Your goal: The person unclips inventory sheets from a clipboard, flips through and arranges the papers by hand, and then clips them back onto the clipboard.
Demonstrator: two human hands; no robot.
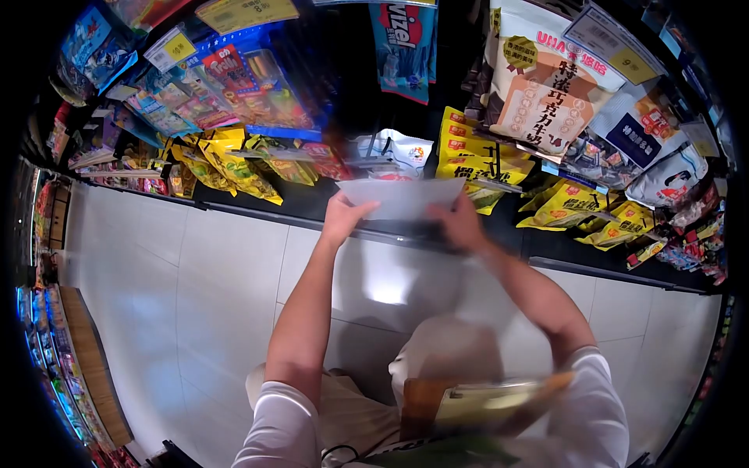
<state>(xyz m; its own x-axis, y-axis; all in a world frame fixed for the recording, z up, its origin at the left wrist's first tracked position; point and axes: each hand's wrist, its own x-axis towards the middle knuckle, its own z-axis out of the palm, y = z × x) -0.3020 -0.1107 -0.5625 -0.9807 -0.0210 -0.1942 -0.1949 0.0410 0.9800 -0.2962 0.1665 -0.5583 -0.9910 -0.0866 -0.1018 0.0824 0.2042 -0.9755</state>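
Observation:
A pale, whitish flat sheet (402, 195), blurred by motion, is stretched between both hands in front of the lowest shelf. My left hand (349, 217) pinches its left end, thumb across the near face. At the right end my right hand (459, 222) grips the same sheet, its fingers smeared by motion. Just behind the sheet lies a white snack bag (402, 150) on the shelf. Yellow bags (468, 160) hang just right of the sheet, and more yellow bags (234, 164) hang to the left.
A large cream and brown bag (546, 78) hangs upper right, a blue one (403, 51) at top centre. The black shelf edge (546, 269) runs across above the tiled floor (226, 265). A blurred brown board with papers (484, 405) is near my lap.

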